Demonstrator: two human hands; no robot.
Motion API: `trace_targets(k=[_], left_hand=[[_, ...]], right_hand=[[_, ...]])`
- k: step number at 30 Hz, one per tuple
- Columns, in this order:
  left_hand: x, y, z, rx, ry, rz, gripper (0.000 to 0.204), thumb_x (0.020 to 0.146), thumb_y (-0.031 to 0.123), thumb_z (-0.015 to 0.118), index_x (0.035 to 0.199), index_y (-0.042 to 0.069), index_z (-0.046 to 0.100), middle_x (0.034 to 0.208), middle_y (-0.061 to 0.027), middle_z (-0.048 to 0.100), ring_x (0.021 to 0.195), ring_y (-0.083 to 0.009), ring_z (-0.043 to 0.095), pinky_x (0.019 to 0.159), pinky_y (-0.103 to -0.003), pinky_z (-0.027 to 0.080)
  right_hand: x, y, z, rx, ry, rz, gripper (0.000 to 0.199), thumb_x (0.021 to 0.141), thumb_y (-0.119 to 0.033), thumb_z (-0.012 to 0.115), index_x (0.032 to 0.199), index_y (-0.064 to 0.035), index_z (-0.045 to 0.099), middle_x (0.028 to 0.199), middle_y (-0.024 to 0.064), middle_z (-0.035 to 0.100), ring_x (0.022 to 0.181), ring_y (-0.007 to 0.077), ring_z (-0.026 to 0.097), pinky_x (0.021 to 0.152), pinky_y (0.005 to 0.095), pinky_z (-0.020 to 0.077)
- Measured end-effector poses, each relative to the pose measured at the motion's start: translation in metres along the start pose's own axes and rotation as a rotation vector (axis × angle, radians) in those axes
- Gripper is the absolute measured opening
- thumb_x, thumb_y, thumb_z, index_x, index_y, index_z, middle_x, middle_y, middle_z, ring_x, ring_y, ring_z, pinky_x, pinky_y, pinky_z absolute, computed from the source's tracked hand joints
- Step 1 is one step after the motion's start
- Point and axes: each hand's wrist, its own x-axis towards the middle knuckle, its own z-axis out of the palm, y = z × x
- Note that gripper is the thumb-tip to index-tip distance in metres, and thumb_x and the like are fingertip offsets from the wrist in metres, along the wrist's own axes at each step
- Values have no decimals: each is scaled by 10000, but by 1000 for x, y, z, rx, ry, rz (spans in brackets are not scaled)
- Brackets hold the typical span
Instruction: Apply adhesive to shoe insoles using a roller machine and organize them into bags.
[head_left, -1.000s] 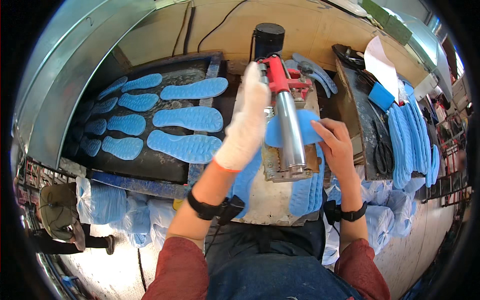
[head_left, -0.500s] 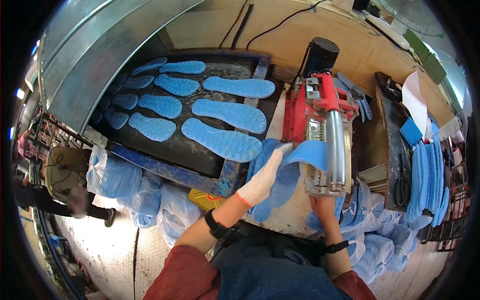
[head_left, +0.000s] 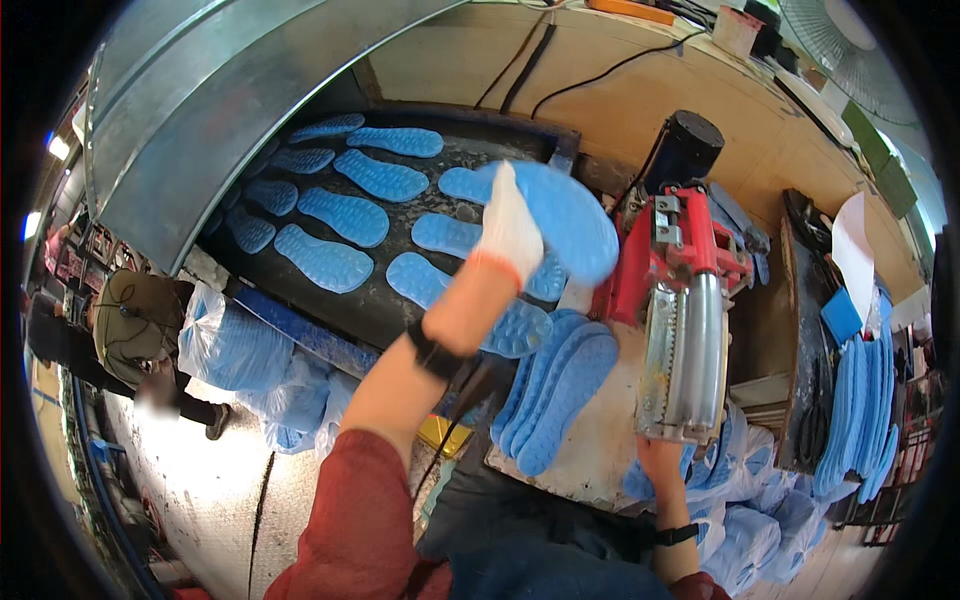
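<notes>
My left hand (head_left: 508, 225), in a white glove, grips a blue insole (head_left: 580, 225) by one end. The insole is raised over the right edge of the black bed and is blurred by motion. Beneath it, several textured blue insoles (head_left: 324, 258) lie spaced out on the black bed (head_left: 400, 222). My bare right hand (head_left: 658, 458) is at the near end of the red machine with metal rollers (head_left: 692, 350); its fingers are hidden under the machine. Between my arms, a fanned stack of blue insoles (head_left: 570, 390) rests on the pale worktop (head_left: 600, 430).
A sheet-metal hood (head_left: 250, 100) overhangs the bed's left side. Bags of blue insoles (head_left: 230, 345) stand on the floor at both sides. More insoles (head_left: 860, 400) hang by the right-hand shelf. A person (head_left: 140, 330) is at far left. A fan (head_left: 845, 50) stands back right.
My left hand has lifted the insole away from the rollers, up and over the black bed's right edge. The stack on the worktop is now uncovered. My right hand stays under the machine.
</notes>
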Motion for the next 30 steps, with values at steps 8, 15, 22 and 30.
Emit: trace_targets(k=[8,15,22,30], left_hand=[[188,32,-49,-259,247,-65,701,927,560,280,1409,51,280,1444,-191,334,1337,-354,317,1083,-524,264],[152,-1,-18,1820,-241,689,440,883,321,492,1197,16,449,1169,-199,537,1116,-349,495,971,-431,394],[104,-53,-3,2499,-600,1210,165,696,173,614,803,104,719,1089,2,607,1169,-274,411,902,-480,341],[23,-34,2,2108,-857,894,398,757,441,609,1076,207,654,1263,-122,455,1174,-339,379,880,-478,427]], right_hand=[[-22,15,33,-174,187,-212,475,743,-194,628,1194,-55,567,1237,208,509,1130,425,486,945,548,383],[-15,17,26,-168,204,-259,479,842,-258,562,1284,-77,514,1322,202,468,1237,418,397,1034,555,261],[-5,1,8,-73,65,2,494,809,-230,582,1267,-56,518,1305,224,473,1222,440,402,1031,558,270],[4,-8,-9,46,-48,40,465,781,-162,614,1212,-9,533,1247,270,490,1158,485,426,987,564,313]])
